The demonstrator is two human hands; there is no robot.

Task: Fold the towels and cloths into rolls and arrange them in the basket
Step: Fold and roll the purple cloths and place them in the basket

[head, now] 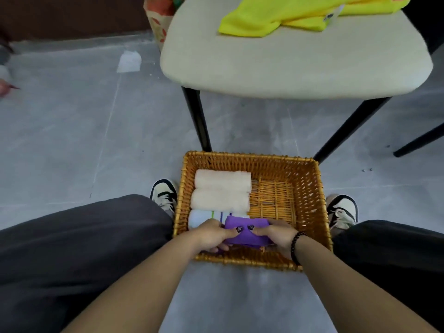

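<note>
A wicker basket [310,188] stands on the floor between my feet. Along its left side lie two cream towel rolls [222,180] [219,201] and a white roll with coloured stripes [203,218]. At the basket's near edge both hands hold a rolled purple cloth [245,233]: my left hand [212,236] grips its left end, my right hand [276,235] grips its right end, thumbs on top. A yellow cloth [276,19] lies unfolded on the chair seat beyond.
The cream chair seat [288,68] on black legs [198,121] stands just behind the basket. My legs and shoes [164,194] flank the basket. The basket's right half shows bare wicker [274,198]. A patterned bag [158,18] and a paper scrap [129,61] lie on the grey floor.
</note>
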